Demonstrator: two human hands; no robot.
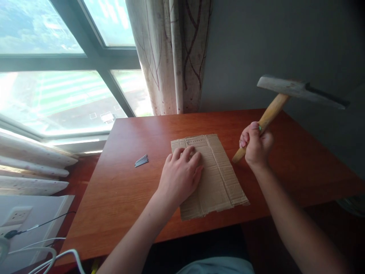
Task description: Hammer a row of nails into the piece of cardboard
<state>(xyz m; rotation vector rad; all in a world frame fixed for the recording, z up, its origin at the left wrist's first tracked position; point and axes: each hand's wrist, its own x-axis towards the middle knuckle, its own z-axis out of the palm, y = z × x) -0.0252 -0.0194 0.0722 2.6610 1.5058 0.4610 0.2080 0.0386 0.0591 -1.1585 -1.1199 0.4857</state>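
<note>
My left hand (182, 173) rests on a flat sheet of brown cardboard (216, 179), its fingers curled together near the sheet's far left corner; whatever they pinch is hidden. A row of small dots runs along the cardboard's far edge just beyond the fingertips. My right hand (256, 146) is wrapped round the wooden handle of a hammer (296, 90), which is raised above the table to the right of the cardboard, its metal head up by the wall. A small bundle of nails (142, 161) lies on the table left of my left hand.
The cardboard lies on a reddish wooden table (119, 198) set against a grey wall. A patterned curtain (173, 57) hangs at the back beside a large window. White cables and a power socket (17, 215) sit low at the left.
</note>
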